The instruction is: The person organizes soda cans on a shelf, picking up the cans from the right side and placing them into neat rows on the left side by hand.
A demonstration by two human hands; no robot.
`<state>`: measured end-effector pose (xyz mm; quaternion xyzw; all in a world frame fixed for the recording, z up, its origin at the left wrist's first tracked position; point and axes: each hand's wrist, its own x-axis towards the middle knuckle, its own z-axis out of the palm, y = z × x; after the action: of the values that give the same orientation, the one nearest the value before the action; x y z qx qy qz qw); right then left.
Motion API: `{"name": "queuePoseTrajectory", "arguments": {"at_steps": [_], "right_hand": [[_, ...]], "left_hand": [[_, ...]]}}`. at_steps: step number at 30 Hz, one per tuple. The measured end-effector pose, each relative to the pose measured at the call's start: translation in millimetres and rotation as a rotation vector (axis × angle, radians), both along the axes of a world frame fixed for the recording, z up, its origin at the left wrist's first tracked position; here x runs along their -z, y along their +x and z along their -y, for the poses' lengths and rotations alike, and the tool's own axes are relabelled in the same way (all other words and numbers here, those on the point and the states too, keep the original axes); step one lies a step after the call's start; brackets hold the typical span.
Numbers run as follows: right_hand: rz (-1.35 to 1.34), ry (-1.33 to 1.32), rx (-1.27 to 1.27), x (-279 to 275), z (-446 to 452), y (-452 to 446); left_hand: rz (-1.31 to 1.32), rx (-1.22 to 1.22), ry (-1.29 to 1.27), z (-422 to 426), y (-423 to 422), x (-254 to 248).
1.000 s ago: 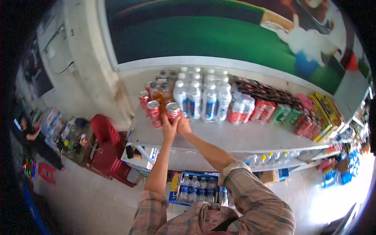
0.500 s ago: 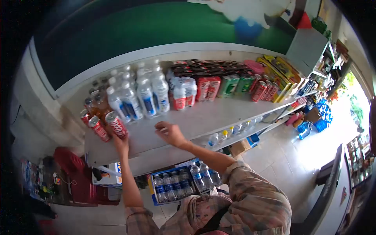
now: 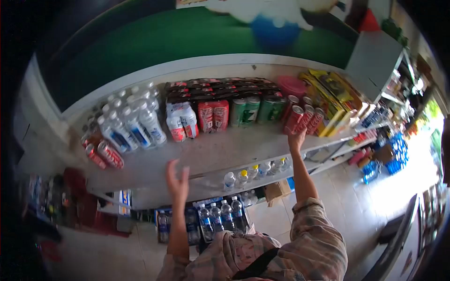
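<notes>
My right hand point(image 3: 296, 139) is closed around the lower part of a red soda can point(image 3: 294, 118) at the right of the shelf. Other red soda cans point(image 3: 317, 119) stand close beside and behind it. My left hand point(image 3: 177, 181) is raised over the shelf's front edge, fingers apart, holding nothing. Two more red soda cans, a tilted-looking one point(image 3: 110, 154) and its neighbour point(image 3: 95, 156), are at the left end, in front of the clear water bottles point(image 3: 140, 131). The base of the can in my right hand is hidden by my fingers.
White-and-red packs point(image 3: 182, 122), red can packs point(image 3: 213, 116) and green can packs point(image 3: 246, 112) line the grey shelf point(image 3: 211, 152), with dark packets point(image 3: 220, 89) behind. Yellow boxes point(image 3: 330, 100) stand at the right. Bottles point(image 3: 243, 178) sit on the lower shelf.
My left hand has let go of the can at the left end and moved right, opening. My right hand has reached across to the red cans at the right. The view has shifted right.
</notes>
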<state>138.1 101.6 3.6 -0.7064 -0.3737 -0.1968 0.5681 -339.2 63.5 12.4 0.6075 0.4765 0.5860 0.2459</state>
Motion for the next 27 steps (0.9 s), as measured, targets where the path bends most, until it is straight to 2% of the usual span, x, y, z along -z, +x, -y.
{"name": "queuePoseTrajectory", "arguments": {"at_steps": [1,3,5,6,7,8,9,11,13,14,15,17,18,19,20,21,23,24,27], "right_hand": [[-0.079,-0.043,-0.151,-3.0,-2.4,7.6],[0.211,0.038,-0.107,40.7,-32.5,48.4],[-0.036,-0.184,-0.128,28.8,-33.5,43.5],[-0.162,-0.18,-0.199,3.9,-22.0,24.2],[-0.14,-0.195,-0.172,15.5,-31.7,37.2],[-0.321,-0.067,-0.344,12.7,-31.3,33.2],[-0.179,-0.094,-0.257,10.6,-25.9,29.0],[-0.133,-0.144,-0.338,-3.8,-10.8,-2.4],[-0.477,0.047,-0.876,8.6,-18.3,-25.7],[-0.506,0.2,-1.044,20.5,-27.7,-45.1],[-0.378,0.099,-1.01,-6.4,-5.7,-93.6],[-0.305,-0.203,-0.99,-30.0,12.4,-151.3],[-0.173,-0.197,-1.018,-6.2,-4.7,-170.5],[-0.151,-0.152,-1.048,-17.1,3.3,-204.3],[-0.238,-0.224,-1.153,-9.8,-5.3,-229.6],[-0.265,-0.277,-1.192,-26.0,2.1,-259.9],[-0.193,-0.283,-1.297,-19.6,-3.1,-309.7],[-0.162,-0.29,-1.278,-24.8,-2.2,-334.7],[-0.16,-0.316,-1.332,-28.8,-15.4,-400.7]], "left_hand": [[-0.11,0.084,0.076,7.1,32.8,-11.9],[-0.125,0.256,0.037,11.0,82.6,-18.4],[-0.124,0.325,0.057,19.1,115.2,-24.5],[-0.137,0.35,0.075,23.2,125.1,-30.8],[-0.147,0.351,0.081,23.7,131.9,-29.6],[-0.156,0.365,0.089,23.8,133.7,-27.3],[-0.159,0.32,0.084,26.3,130.7,-29.1],[-0.109,0.351,0.003,28.3,125.8,-37.0],[-0.137,0.33,-0.088,22.5,115.6,-37.3],[-0.107,0.32,-0.115,19.2,111.0,-38.5],[-0.08,0.313,-0.143,15.3,105.5,-39.2],[-0.065,0.32,-0.153,8.7,94.9,-37.8],[-0.066,0.249,-0.132,6.8,89.0,-37.5],[-0.066,0.175,-0.11,5.4,82.2,-38.2],[-0.064,0.148,-0.09,5.0,73.4,-39.0],[-0.067,0.14,-0.085,2.1,62.5,-35.5],[-0.094,0.069,-0.055,-6.3,37.1,-26.2],[-0.11,-0.019,-0.047,-1.3,23.9,-34.4],[-0.052,-0.202,0.029,-25.6,-31.7,-11.1]]}}
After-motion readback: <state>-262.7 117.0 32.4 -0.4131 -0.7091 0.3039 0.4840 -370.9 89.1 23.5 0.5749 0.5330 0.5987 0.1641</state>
